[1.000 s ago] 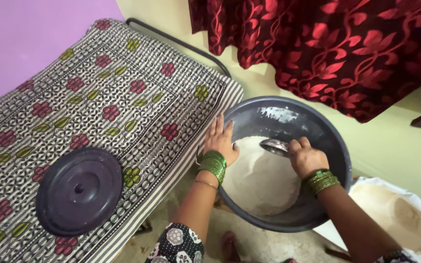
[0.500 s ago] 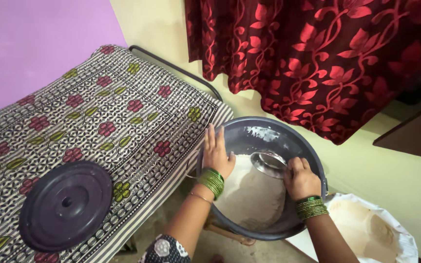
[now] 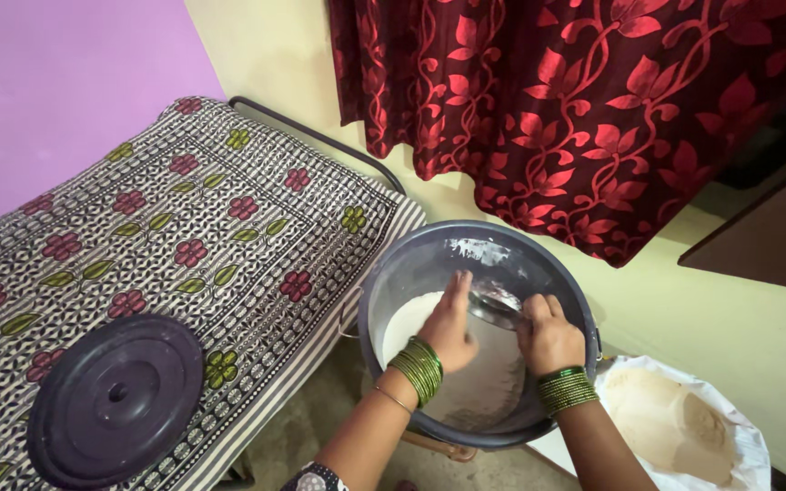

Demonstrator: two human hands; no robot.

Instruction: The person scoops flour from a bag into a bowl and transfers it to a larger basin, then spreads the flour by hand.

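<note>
A big dark grey tub [image 3: 408, 260] holds a heap of white flour [image 3: 411, 320]. My right hand [image 3: 549, 335] grips a small shiny steel cup [image 3: 497, 299] tilted inside the tub, above the flour. My left hand [image 3: 452, 325], fingers flat and together, reaches inside the tub and touches the cup's rim. Both wrists carry green bangles.
The tub's dark round lid [image 3: 115, 400] lies on a bed with a flowered cover [image 3: 166, 227] to the left. A white sack of brownish flour [image 3: 675, 423] stands open at the lower right. A red patterned curtain [image 3: 584, 109] hangs behind, over a pale wall.
My left hand left the tub's left rim and moved right, into the tub, up to the cup. The right hand stayed on the cup. The view shifted slightly.
</note>
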